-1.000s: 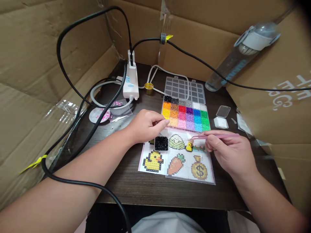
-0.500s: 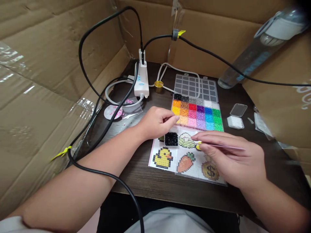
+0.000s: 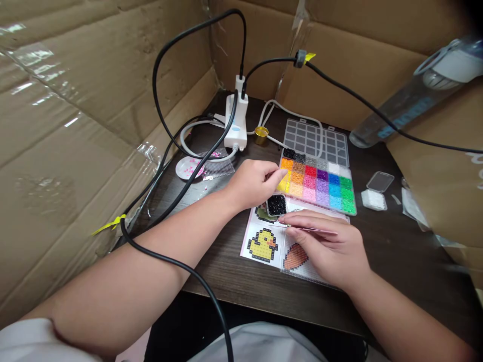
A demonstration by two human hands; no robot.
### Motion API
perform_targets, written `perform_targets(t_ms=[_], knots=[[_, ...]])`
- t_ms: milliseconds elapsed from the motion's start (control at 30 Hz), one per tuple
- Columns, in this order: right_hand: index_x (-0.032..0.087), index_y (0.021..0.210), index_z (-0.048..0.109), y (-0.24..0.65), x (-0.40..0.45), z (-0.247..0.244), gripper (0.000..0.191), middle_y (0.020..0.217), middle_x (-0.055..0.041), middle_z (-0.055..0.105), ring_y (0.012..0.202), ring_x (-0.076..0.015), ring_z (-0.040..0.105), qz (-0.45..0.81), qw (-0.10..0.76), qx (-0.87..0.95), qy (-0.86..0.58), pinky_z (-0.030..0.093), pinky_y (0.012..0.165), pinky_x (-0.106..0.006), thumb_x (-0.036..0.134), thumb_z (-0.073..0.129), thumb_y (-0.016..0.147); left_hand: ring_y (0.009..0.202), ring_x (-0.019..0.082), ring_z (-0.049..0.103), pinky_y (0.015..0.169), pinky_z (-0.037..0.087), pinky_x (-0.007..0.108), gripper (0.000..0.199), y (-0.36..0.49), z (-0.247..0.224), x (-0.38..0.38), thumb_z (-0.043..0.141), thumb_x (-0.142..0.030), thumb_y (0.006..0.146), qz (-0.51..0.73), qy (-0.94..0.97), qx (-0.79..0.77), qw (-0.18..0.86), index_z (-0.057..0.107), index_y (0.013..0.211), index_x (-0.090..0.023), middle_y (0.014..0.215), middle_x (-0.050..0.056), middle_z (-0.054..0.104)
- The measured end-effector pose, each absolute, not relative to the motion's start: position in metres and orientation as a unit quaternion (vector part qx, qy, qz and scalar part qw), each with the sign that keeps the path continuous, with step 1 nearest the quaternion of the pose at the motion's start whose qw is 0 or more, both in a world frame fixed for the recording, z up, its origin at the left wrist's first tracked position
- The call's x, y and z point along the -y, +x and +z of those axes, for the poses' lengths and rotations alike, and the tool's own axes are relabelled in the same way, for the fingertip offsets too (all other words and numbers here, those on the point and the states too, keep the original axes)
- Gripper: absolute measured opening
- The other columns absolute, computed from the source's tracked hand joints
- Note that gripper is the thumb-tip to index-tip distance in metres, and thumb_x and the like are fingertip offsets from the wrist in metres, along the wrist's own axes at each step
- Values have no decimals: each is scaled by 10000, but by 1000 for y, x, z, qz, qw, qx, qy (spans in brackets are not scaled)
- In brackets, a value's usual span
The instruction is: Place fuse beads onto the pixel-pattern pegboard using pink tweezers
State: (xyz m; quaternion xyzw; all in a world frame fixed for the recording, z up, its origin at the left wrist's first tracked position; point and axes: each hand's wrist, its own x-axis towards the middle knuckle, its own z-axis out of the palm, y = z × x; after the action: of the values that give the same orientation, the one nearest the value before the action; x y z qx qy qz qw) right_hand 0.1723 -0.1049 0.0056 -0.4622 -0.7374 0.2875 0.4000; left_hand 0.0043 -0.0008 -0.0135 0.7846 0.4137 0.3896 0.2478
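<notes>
- Black cable [image 3: 177, 265] crosses over the left forearm, near the camera.
- Pattern sheet [image 3: 247, 246] flat on the bench [image 3: 226, 274]; duck print [image 3: 263, 245] uncovered, carrot print [image 3: 295, 256] partly under the right hand.
- Right hand [image 3: 328, 249]: fingers closed on pink tweezers [image 3: 317, 231], tips pointing left, over the sheet. Tip gap too small to read.
- Black bead box [image 3: 276, 205]: small, clear, at the sheet's upper left, just beyond the tweezers.
- Left hand [image 3: 256, 185]: thumb and index fingertips close together above the organizer's near-left corner, beside the bead box. Can't tell if they grip anything.
- Organizer [image 3: 320, 183]: beads sorted by colour, lid [image 3: 317, 142] folded back behind it.
- Right of organizer: small white-filled box [image 3: 373, 200], loose clear lid [image 3: 380, 181] behind.
- Left: dish [image 3: 188, 168] with pink bits, next to mesh board [image 3: 219, 167].
- Further back: gold cup [image 3: 261, 134], power strip [image 3: 236, 123], bottle [image 3: 407, 110] leaning by the cardboard [image 3: 350, 55].
</notes>
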Motion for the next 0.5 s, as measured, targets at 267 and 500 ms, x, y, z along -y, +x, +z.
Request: perform_targets(t_ms=[267, 500], knots=[[236, 909, 774, 168, 98, -1, 202, 888, -47, 772, 776, -178, 735, 273, 409, 755, -434, 627, 709, -310, 100, 666, 806, 499, 79, 418, 505, 270, 244, 392, 5, -13, 1, 518, -296, 896, 376, 779, -435, 251, 614, 554, -132, 510, -7, 550], [232, 920, 773, 169, 97, -4, 208, 888, -51, 771, 764, -176, 728, 270, 410, 762, -421, 618, 675, -303, 96, 659, 810, 499, 76, 415, 506, 267, 240, 384, 5, -13, 1, 518, -289, 893, 372, 781, -436, 248, 607, 555, -132, 504, -12, 542]])
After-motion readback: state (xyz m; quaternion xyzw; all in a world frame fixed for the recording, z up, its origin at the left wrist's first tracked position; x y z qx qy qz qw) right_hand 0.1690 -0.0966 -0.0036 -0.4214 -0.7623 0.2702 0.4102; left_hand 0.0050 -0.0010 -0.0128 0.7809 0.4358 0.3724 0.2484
